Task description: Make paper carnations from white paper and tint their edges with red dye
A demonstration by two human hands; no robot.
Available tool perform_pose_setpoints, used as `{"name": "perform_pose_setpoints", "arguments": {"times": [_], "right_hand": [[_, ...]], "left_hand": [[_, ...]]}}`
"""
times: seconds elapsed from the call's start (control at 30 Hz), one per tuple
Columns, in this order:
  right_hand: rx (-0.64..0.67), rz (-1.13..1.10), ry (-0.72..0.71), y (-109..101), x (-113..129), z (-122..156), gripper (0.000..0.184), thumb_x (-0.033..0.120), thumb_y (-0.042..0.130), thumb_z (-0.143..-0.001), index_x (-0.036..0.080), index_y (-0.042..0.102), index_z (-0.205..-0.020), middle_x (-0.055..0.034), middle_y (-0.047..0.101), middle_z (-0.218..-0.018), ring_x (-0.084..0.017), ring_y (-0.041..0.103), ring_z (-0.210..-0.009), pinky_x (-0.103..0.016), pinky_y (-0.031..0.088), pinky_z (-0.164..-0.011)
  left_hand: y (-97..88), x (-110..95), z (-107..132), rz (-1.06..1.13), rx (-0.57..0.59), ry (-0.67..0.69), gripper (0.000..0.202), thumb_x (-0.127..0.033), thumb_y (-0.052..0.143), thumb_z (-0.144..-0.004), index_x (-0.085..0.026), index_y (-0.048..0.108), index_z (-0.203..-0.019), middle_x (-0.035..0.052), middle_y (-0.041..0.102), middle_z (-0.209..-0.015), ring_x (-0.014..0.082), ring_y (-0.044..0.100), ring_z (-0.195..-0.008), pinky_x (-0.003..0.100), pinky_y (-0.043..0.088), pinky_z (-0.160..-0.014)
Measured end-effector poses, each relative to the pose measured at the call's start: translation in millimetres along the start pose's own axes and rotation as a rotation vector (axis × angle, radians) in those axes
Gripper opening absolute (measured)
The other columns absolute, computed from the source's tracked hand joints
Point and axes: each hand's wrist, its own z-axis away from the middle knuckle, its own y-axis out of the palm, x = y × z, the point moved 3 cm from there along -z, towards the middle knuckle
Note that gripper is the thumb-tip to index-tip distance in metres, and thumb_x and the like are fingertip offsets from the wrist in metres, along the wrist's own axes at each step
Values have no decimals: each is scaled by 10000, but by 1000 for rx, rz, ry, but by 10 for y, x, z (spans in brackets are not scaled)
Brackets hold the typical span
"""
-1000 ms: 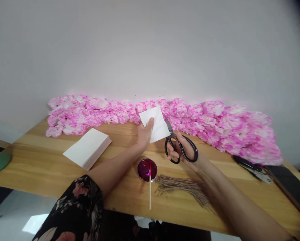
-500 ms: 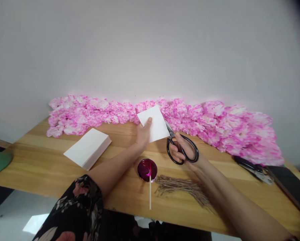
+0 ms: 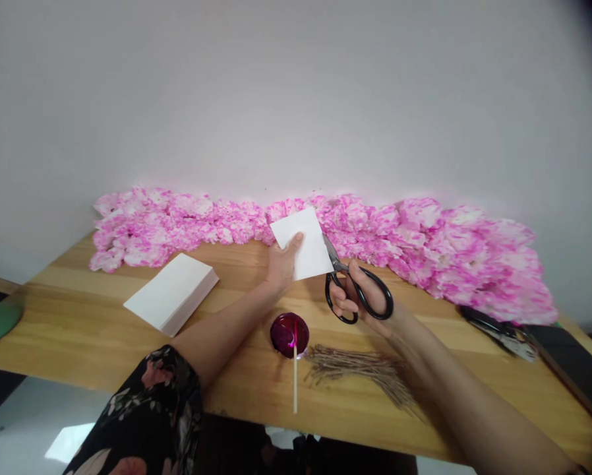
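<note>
My left hand (image 3: 281, 264) pinches a white folded paper piece (image 3: 306, 245) and holds it upright above the wooden table (image 3: 78, 316). My right hand (image 3: 358, 300) grips black-handled scissors (image 3: 355, 290), fingers through the loops. The blades touch the paper's right edge. Just below my hands sits a small dish of magenta dye (image 3: 289, 333) with a thin wooden stick (image 3: 295, 379) resting in it.
A long heap of pink-and-white paper flowers (image 3: 424, 251) lines the wall. A stack of white paper (image 3: 171, 292) lies at the left, a bundle of brown twine pieces (image 3: 370, 373) near the front edge, a stapler (image 3: 498, 330) and a dark object (image 3: 567, 359) at the right.
The scissors shifted slightly left and their blades closed in on the paper's right edge. The paper and my left hand stayed nearly still.
</note>
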Motion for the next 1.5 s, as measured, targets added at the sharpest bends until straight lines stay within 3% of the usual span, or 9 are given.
{"name": "perform_pose_setpoints", "arguments": {"times": [0.1,0.2,0.4,0.6,0.9,1.03,1.17,1.37,1.5], "right_hand": [[-7,5,-9,27,40,7,674,864,495,-757,212,540,-590,42,351,-452,-124,390,-466,-290,470,-564],[-52,-64,-48,50,67,8,630,829,565,-746,209,551,-637,50,397,-500,-95,325,-439,-288,481,-546],[-132,-181,-113,49,33,-15,563,748,671,-736,196,560,-720,60,486,-597,-40,264,-390,-227,399,-420],[-108,-114,-97,57,11,-16,630,775,592,-784,193,484,-568,89,293,-403,-40,218,-341,-206,327,-376],[-88,-110,-25,9,0,-29,650,801,587,-763,202,437,-561,100,263,-393,-31,154,-327,-192,225,-328],[-27,-126,-17,-1,28,3,601,769,602,-782,194,503,-636,84,353,-465,-42,238,-367,-205,372,-405],[-49,-117,-55,-10,32,0,572,756,603,-790,192,555,-710,62,452,-573,-53,291,-416,-268,513,-544],[-80,-70,-45,-6,48,0,577,777,595,-772,205,559,-703,49,453,-533,-84,333,-418,-276,477,-505],[-115,-39,-44,-21,43,-4,605,798,562,-775,209,549,-637,40,414,-446,-110,381,-417,-280,450,-497]], "left_hand": [[3,34,6,-21,17,4,570,-482,881,-598,-110,716,-997,101,763,-956,203,708,-805,317,565,-764],[7,56,17,-34,39,-6,578,-507,873,-601,-108,715,-988,107,760,-955,215,710,-821,314,559,-756],[-2,45,21,-4,9,7,611,-496,880,-598,-107,707,-1037,125,756,-1023,220,716,-847,336,568,-795],[-6,62,5,0,-5,10,603,-487,880,-602,-108,705,-1037,122,755,-1022,209,712,-827,338,566,-793],[-42,68,-37,6,6,8,577,-472,876,-613,-102,703,-1021,120,757,-1000,200,709,-796,348,569,-796],[-39,57,-38,-1,8,5,565,-463,872,-620,-103,700,-1020,119,761,-973,223,719,-844,363,570,-825],[-23,51,-19,-6,27,2,563,-476,869,-620,-107,701,-1010,126,762,-984,238,722,-874,363,573,-830],[-18,69,-1,-47,61,17,571,-507,868,-607,-113,704,-987,118,762,-975,209,709,-782,345,578,-777],[-17,102,11,-79,64,22,557,-516,864,-611,-116,713,-969,121,761,-997,230,717,-841,346,574,-798]]}}
